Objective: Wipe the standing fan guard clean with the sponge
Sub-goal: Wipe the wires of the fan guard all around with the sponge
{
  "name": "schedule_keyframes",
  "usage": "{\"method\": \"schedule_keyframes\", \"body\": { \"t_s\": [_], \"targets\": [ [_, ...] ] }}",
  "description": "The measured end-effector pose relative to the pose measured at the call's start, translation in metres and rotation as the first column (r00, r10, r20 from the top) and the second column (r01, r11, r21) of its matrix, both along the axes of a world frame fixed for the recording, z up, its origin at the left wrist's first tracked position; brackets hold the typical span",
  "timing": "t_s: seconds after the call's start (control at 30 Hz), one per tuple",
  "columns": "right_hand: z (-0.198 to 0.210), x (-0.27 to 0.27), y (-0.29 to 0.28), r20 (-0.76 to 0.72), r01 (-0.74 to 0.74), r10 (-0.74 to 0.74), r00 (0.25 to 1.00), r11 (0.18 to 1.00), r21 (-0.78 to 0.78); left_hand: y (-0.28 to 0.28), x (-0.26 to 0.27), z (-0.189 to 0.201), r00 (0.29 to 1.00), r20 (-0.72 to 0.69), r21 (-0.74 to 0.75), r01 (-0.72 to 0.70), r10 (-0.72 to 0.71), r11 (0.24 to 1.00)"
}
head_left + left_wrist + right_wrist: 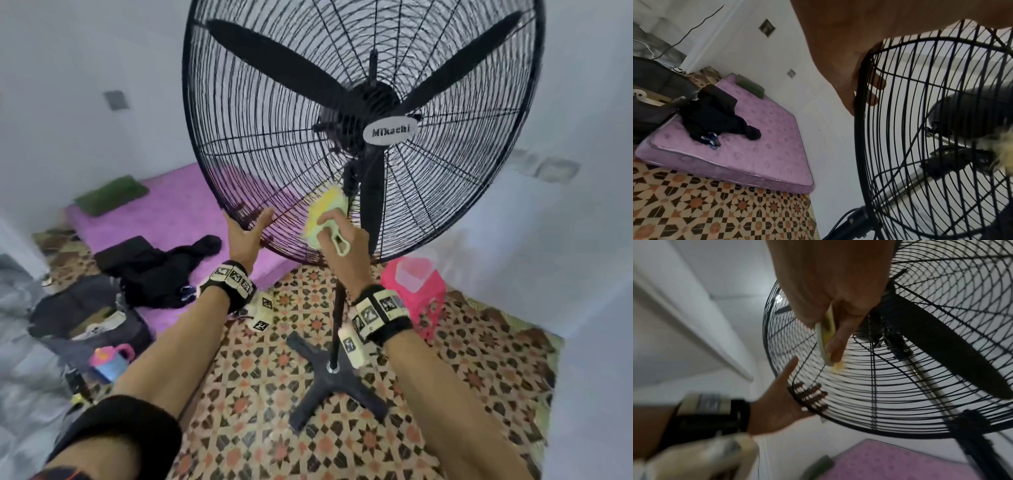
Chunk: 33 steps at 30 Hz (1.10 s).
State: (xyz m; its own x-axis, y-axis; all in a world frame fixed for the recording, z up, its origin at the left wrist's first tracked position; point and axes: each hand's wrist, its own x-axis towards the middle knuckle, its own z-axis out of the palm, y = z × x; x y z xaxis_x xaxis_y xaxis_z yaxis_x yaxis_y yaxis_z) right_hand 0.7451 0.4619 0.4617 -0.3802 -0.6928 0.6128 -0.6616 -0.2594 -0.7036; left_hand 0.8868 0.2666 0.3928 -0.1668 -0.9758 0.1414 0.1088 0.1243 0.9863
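The right hand (342, 250) grips the sponge (327, 214) against the lower fan guard (260, 113). The left hand (245, 236), fingers straight, braces the rim. Beyond lie a mattress (178, 212), black clothes (161, 263) and a pink basket (418, 284).

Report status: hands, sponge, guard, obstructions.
Left hand braces fan guard at lower rim. Right hand grips sponge, pressed on guard's lower wires. Nothing blocking.

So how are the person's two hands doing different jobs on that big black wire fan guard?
The left hand rests open against the black wire fan guard at its lower rim; the right hand grips the yellow-green sponge, pressing it on the lower wires. Both touch the guard.
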Motion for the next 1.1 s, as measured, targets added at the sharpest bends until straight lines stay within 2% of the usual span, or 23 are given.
{"method": "schedule_keyframes", "body": {
  "t_s": [0.07, 0.13, 0.27, 0.33, 0.43, 0.5, 0.57, 0.7, 0.77, 0.87, 0.97, 1.1],
  "targets": [
    [-0.011, -0.005, 0.002, 0.042, 0.098, -0.099, 0.994, 0.995, 0.029, 0.008, -0.004, 0.002, 0.999, -0.021, -0.007, -0.033, 0.033, 0.999],
    [-0.013, -0.003, 0.003, 0.090, 0.116, -0.117, 0.989, 0.993, 0.019, 0.019, -0.007, 0.006, 0.996, -0.034, -0.012, -0.080, 0.080, 0.997],
    [0.012, 0.012, 0.000, -0.072, -0.104, 0.097, 0.993, 0.990, -0.098, 0.038, -0.015, 0.007, 0.987, -0.101, -0.028, -0.132, 0.128, 0.991],
    [0.011, 0.006, 0.000, -0.034, -0.089, 0.086, 0.996, 0.992, -0.089, 0.043, -0.018, 0.004, 0.982, -0.130, 0.029, -0.138, 0.141, 0.990],
    [-0.019, -0.018, 0.015, 0.096, -0.008, 0.012, 0.995, 0.999, -0.049, 0.046, -0.022, -0.002, 0.971, -0.167, 0.072, -0.162, 0.172, 0.984],
    [-0.031, -0.039, 0.027, 0.133, 0.010, -0.006, 0.991, 0.999, -0.031, 0.057, -0.026, 0.000, 0.964, -0.157, 0.095, -0.200, 0.214, 0.975],
    [-0.022, -0.052, 0.038, 0.120, -0.047, 0.050, 0.992, 0.998, -0.029, 0.070, -0.031, 0.001, 0.949, -0.178, 0.126, -0.239, 0.259, 0.963],
    [0.015, -0.057, 0.052, 0.058, -0.258, 0.266, 0.962, 0.958, -0.127, 0.092, -0.041, 0.007, 0.932, -0.218, 0.131, -0.266, 0.290, 0.955],
    [0.022, -0.057, 0.050, 0.020, -0.312, 0.317, 0.948, 0.942, -0.126, 0.103, -0.044, 0.013, 0.929, -0.218, 0.121, -0.277, 0.298, 0.953],
    [0.013, -0.064, 0.043, 0.050, -0.276, 0.279, 0.959, 0.959, -0.059, 0.114, -0.044, 0.017, 0.933, -0.200, 0.099, -0.284, 0.299, 0.954],
    [0.006, -0.065, 0.047, 0.087, -0.227, 0.233, 0.969, 0.971, -0.078, 0.121, -0.044, 0.022, 0.935, -0.195, 0.109, -0.281, 0.297, 0.954],
    [0.019, -0.060, 0.050, 0.024, -0.307, 0.313, 0.949, 0.940, -0.148, 0.128, -0.047, 0.029, 0.932, -0.204, 0.102, -0.283, 0.298, 0.954]
  ]
}}
